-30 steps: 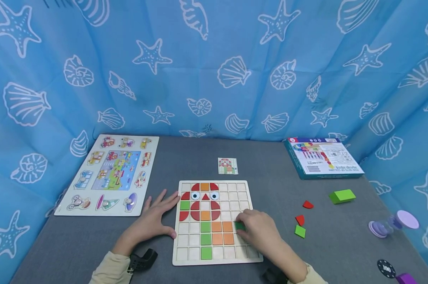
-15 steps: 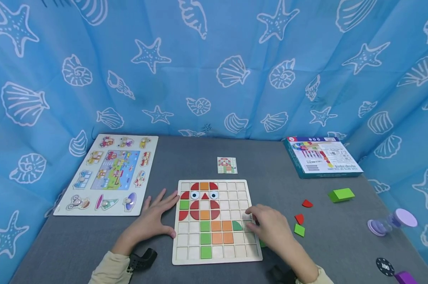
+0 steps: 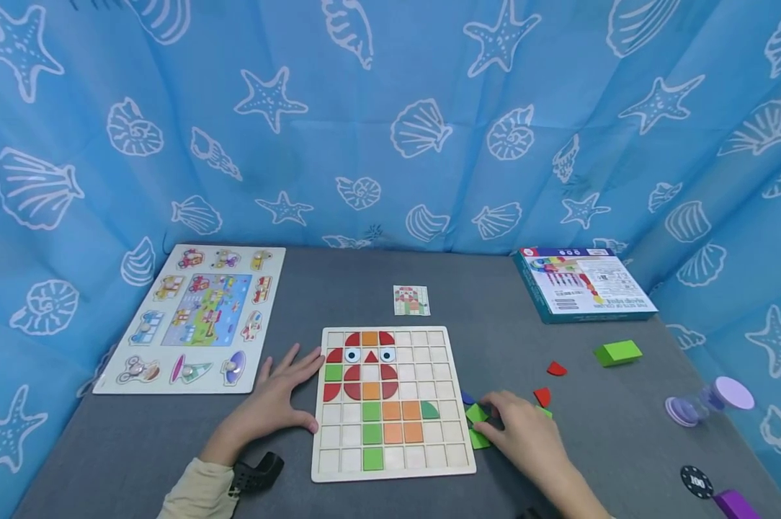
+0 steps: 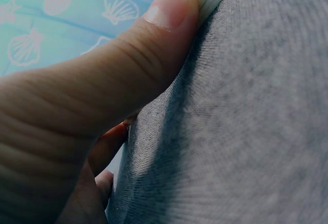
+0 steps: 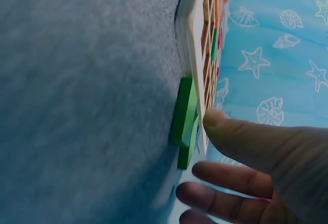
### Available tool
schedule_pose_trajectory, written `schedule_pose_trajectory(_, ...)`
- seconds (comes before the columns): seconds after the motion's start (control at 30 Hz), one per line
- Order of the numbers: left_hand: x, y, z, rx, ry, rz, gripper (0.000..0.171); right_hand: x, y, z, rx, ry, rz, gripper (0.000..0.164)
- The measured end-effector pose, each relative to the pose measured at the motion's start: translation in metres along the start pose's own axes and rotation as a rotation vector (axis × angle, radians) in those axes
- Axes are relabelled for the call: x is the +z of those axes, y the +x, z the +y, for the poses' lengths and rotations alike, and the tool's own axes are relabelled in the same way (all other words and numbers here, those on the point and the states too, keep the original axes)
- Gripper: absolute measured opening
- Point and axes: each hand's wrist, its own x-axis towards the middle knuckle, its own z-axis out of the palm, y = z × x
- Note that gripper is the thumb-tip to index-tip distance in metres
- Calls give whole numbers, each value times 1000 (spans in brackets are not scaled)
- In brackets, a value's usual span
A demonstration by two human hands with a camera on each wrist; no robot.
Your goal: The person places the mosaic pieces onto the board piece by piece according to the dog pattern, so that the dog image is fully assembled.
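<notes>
A wooden grid board [image 3: 429, 473] bears red, orange and green pieces and two eye tiles in an owl-like figure. My left hand [image 3: 280, 400] lies at its left edge, fingers spread; the thumb touches the rim in the left wrist view. A dark green quarter-round piece [image 3: 429, 410] lies in a cell right of the orange squares. My right hand [image 3: 527, 432] reaches down beside the board's right edge, over green square tiles [image 3: 479, 439]. In the right wrist view, its thumb and fingers are apart near the green tiles [image 5: 183, 114], with nothing between them. A blue piece [image 3: 467, 398] shows behind them.
A small pattern card [image 3: 411, 300] lies behind the board. At left is a knobbed picture puzzle [image 3: 137, 324]. To the right are red pieces [image 3: 542, 396], a green block [image 3: 617, 353], a boxed set [image 3: 585, 285], a purple sand timer [image 3: 708, 401] and a black disc [image 3: 697, 481].
My right hand has let go of the dark green quarter-round piece in its cell and moved right to the green tiles beside the board. My left hand has stayed at the board's edge.
</notes>
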Motion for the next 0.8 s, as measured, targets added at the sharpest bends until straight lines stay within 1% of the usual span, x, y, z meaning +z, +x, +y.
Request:
schedule_pose_trajectory(0.13,0,0,-1,3,-2,-2,110,3,5,-3,8,-22,30,31)
schedule_pose_trajectory(0.27,0,-1,-1,3,1,0,110,4,8,-4,15,-23,39,25)
schedule_pose_trajectory(0.4,-1,-1,-1,7,-2,3,110,1,6,-4,17,-15,47,21)
schedule_pose_trajectory(0.47,-1,-1,-1,10,-1,3,109,0,4,-6,3,-4,54,21)
schedule_pose_trajectory(0.57,-1,-1,0,9,0,4,109,-2,1,-14,-62,8,63,21)
schedule_pose_trajectory(0.8,0,-1,0,8,3,4,110,4,-4,-34,-325,-18,38,23)
